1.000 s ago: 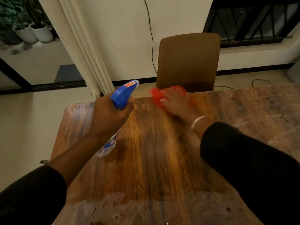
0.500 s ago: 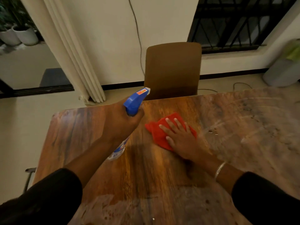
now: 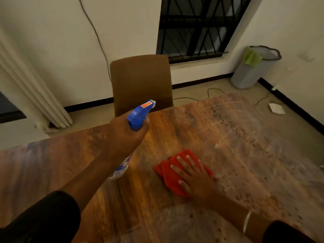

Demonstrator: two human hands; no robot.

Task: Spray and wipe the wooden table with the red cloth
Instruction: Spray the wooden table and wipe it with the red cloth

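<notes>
The wooden table [image 3: 184, 130] fills the lower view; its middle is dark and shiny, its right part dull with whitish smears and droplets. My left hand [image 3: 126, 135] holds a spray bottle [image 3: 138, 114] with a blue trigger head above the table, nozzle pointing to the far right. The red cloth [image 3: 168, 172] lies flat on the table centre. My right hand [image 3: 194, 178] presses down on it with fingers spread.
A brown chair [image 3: 140, 81] stands at the table's far edge. A grey bin [image 3: 254, 69] sits in the right corner by the barred window. Cables and a white adapter [image 3: 276, 108] lie on the floor. A curtain [image 3: 33, 95] hangs at left.
My right hand has drawn the red cloth from the far edge back toward me over the table's centre. The bottle hand stays raised. My head has turned right.
</notes>
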